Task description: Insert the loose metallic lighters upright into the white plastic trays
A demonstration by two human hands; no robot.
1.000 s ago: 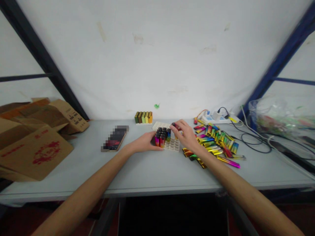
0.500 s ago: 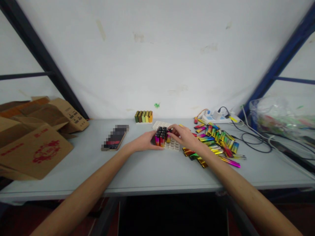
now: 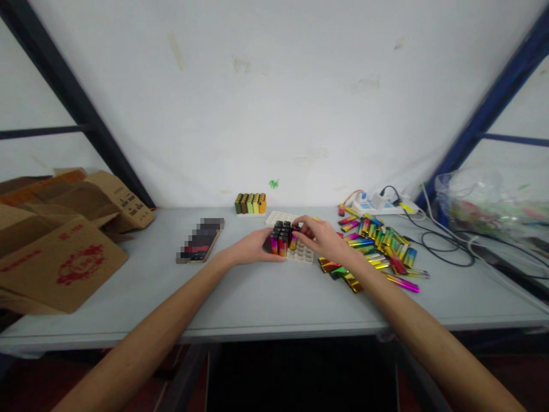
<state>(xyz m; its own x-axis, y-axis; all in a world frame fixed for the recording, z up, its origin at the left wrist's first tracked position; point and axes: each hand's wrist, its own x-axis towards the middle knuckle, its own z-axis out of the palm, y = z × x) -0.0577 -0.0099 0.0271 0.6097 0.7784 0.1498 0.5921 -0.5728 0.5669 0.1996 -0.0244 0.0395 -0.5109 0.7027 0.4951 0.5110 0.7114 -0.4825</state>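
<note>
A white tray with rows of sockets (image 3: 306, 255) lies mid-table. Black-topped, shiny pink-and-orange lighters (image 3: 279, 245) stand upright in its left part. My left hand (image 3: 256, 246) is closed around the left side of the tray, its thumb along the front edge beside the lighters. Between the fingertips of my right hand (image 3: 319, 236) is a single lighter (image 3: 294, 240), upright over the sockets just right of the standing ones. Whether its base sits in a socket is hard to see. Right of the tray, loose metallic-coloured lighters (image 3: 380, 243) lie in a heap.
At the wall stands a block of gold-topped lighters (image 3: 250, 204). A phone (image 3: 201, 240) lies to the left, past it an open cardboard box (image 3: 64, 246). A power strip (image 3: 377, 202), cables (image 3: 446, 257) and a plastic bag (image 3: 476, 200) occupy the right.
Hardly anything differs. My right hand and the lighter in it have shifted very slightly; my left hand stays on the tray.
</note>
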